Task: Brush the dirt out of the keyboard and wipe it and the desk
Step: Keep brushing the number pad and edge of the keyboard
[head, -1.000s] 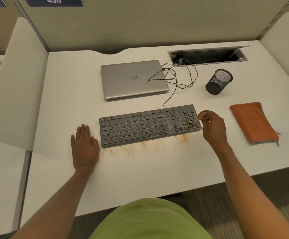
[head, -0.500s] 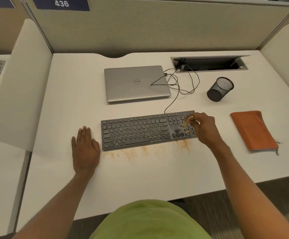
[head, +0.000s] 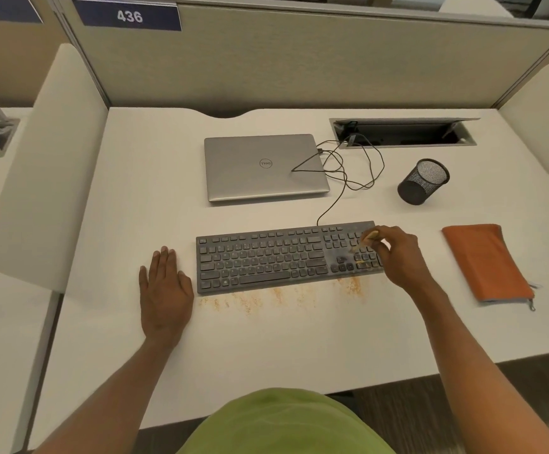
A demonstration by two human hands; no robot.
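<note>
1. Now mid-brushing, by the look of it: small tan-handled brush [head: 367, 238] pinched in the right hand [head: 397, 253] over the number-pad end of the keyboard [head: 266, 257], bristle end blurred and angled down onto the keys.
2. Held low and slanted toward the near edge, probably to flick grit out from between the keys and onto the desk [head: 266, 355] rather than deeper in.
3. Palm-down on the desk just beside the keyboard's other end, the left hand [head: 165, 290]; contact with the board not clear. Likely placed there to brace it against sliding under the strokes.
4. Keyboard lying square across the middle of the desk, cable [head: 342, 191] running back toward the closed laptop [head: 263, 167]. Along its near edge, a line of orange dirt [head: 279, 296] strewn on the desk, thickest below the number pad.
5. On the right, fingers [head: 385, 233] curled close together, nipped with the thumb on the brush handle; nothing else held.
6. On the left, fingers [head: 165, 260] straight and side by side, thumb splayed toward the keyboard, pressing only the desktop.
7. Well apart to the right, an orange pouch [head: 486, 260]; behind it, a black mesh cup [head: 422, 181]. No cloth in either hand, so wiping judged not yet begun.
</note>
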